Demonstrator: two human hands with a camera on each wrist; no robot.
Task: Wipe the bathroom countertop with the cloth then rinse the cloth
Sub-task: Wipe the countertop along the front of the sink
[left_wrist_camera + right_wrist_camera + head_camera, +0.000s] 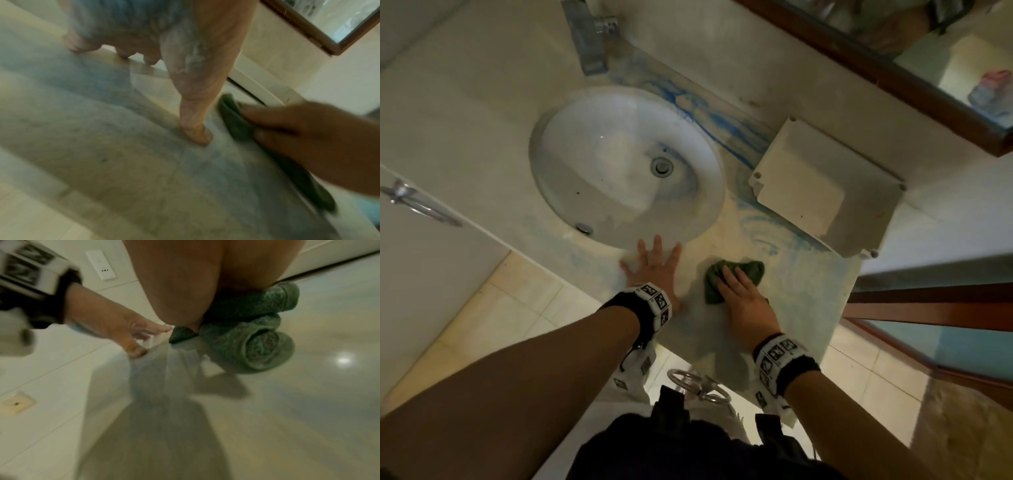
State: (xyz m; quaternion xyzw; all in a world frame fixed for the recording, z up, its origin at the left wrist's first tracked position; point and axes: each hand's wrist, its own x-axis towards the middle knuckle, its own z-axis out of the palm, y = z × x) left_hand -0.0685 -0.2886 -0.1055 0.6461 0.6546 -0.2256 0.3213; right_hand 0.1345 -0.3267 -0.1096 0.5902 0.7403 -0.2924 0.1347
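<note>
Right grip flat, pressing bunched cloth on countertop, left grip spread

Pale tiled floor; wood-framed mirror on cream wall; towel ring at left.

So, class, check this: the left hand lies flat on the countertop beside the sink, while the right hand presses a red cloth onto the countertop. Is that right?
One detail is wrong: the cloth is green, not red, as the head view shows. The rest holds: the left hand lies flat on the countertop beside the sink, and the right hand presses the cloth down.
</note>
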